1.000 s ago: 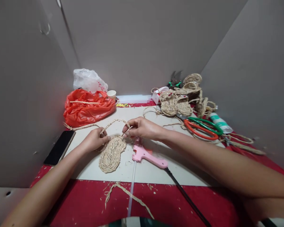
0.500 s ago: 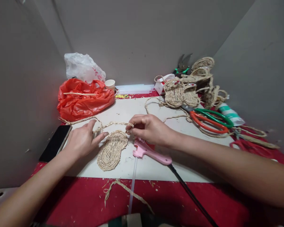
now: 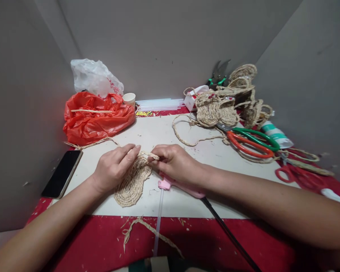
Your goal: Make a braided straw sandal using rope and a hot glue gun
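Note:
A sole-shaped piece of coiled straw braid lies on the white board, narrowing slightly at its middle. My left hand rests over its upper left side, thumb and fingers closed on the straw braid at the top edge. That braid's right end is pinched between the thumb and fingers of my right hand, just above the sole's upper right. Partly hidden beneath my right hand is a pink glue gun, a clear glue stick pointing out of it toward me.
A phone and a red plastic bag are on the left. Woven straw slippers pile up at the back right, near large scissors. A black cord runs toward me. A loose braid scrap lies in front.
My left hand has moved right onto the sole and closed on the braid. The stretch of braid between my hands has shortened, and my right hand has dropped slightly.

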Tool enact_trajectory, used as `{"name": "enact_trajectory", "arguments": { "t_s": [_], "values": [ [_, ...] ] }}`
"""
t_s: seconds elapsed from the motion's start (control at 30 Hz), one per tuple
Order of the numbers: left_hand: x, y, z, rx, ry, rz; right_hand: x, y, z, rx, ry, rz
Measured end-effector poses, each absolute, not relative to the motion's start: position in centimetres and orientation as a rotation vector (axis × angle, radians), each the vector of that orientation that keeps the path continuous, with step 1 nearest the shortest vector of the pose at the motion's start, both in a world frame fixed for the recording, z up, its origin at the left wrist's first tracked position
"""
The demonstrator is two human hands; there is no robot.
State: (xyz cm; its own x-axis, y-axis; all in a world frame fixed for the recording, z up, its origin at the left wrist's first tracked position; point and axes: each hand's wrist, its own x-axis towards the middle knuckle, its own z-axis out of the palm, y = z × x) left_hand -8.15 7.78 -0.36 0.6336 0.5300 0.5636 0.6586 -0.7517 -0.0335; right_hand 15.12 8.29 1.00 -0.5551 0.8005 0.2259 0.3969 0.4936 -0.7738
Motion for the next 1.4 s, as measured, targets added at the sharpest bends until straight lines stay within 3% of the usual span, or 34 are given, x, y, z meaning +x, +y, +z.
{"name": "enact_trajectory", "arguments": {
  "t_s": [0.33,0.53,1.07,1.2,1.4],
  "values": [
    [-9.7,10.4,-1.6,-2.788,-1.032,-0.622,14.8,7.9,0.9,-1.087,-2.429,0.707],
    [-8.9,9.7,-1.4,-2.886,-1.153,-0.586,14.6,7.5,1.3,-1.095,-2.679,0.298],
    [-9.0,7.2,0.3,-3.016,-2.256,-0.985,13.5,7.5,0.9,-1.005,-2.763,0.221],
    [-9.1,6.1,0.4,-2.919,-2.142,-0.974,13.8,7.5,1.1,-0.989,-2.737,0.22],
    [-8.8,5.6,0.3,-2.777,-1.525,-0.815,14.7,7.7,1.8,-1.004,-2.662,0.326]
  ]
}}
